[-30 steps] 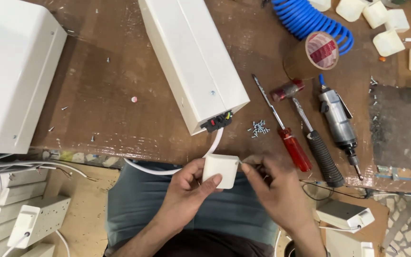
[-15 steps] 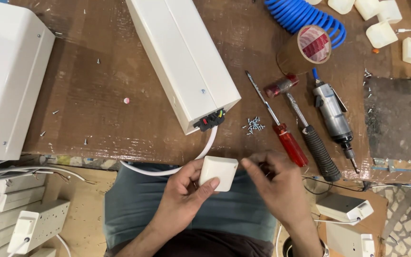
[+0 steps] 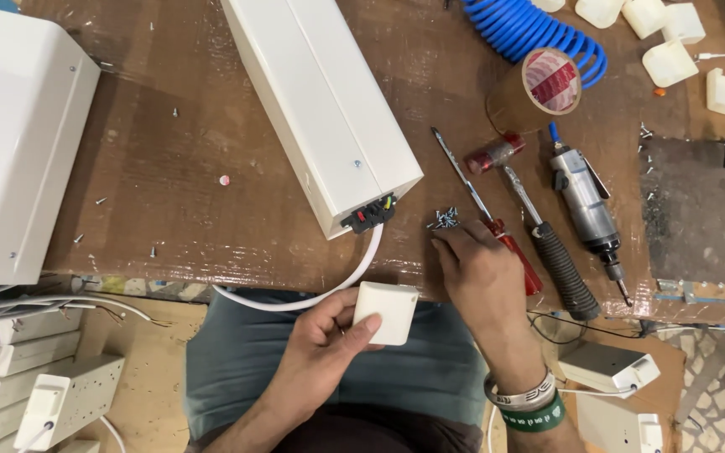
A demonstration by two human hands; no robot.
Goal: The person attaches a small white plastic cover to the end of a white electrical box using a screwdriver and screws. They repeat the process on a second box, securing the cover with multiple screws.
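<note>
A large white metal case (image 3: pixel 10 143) is lying at the far left of the brown workbench (image 3: pixel 186 193), and below the bench edge a stack of white socket boxes (image 3: pixel 35 394) is trailing thin wires. A long white housing (image 3: pixel 325 109) is lying at a slant across the middle of the bench, and a white cable (image 3: pixel 329 289) is curving out of its near end, down over the bench edge.

The left hand (image 3: pixel 320 352) is holding a small white square cover (image 3: pixel 386 313) just off the bench edge, above the lap, with thumb and fingers clamped on its sides. Just to the right, the right hand (image 3: pixel 484 281) is resting palm down on the bench, its fingers spread loosely and gripping nothing, with the fingertips (image 3: pixel 446 245) sitting right beside a little heap of screws (image 3: pixel 444 219). That hand is partly covering a red-handled screwdriver (image 3: pixel 492 218). Next to it a hammer (image 3: pixel 539 226) with a black ribbed grip is lying, then a grey air screwdriver (image 3: pixel 585 205). Behind these a roll of brown tape (image 3: pixel 539 88) is leaning against a coiled blue hose (image 3: pixel 530 29). White plastic blocks (image 3: pixel 673 50) are sitting at the far right corner.
</note>
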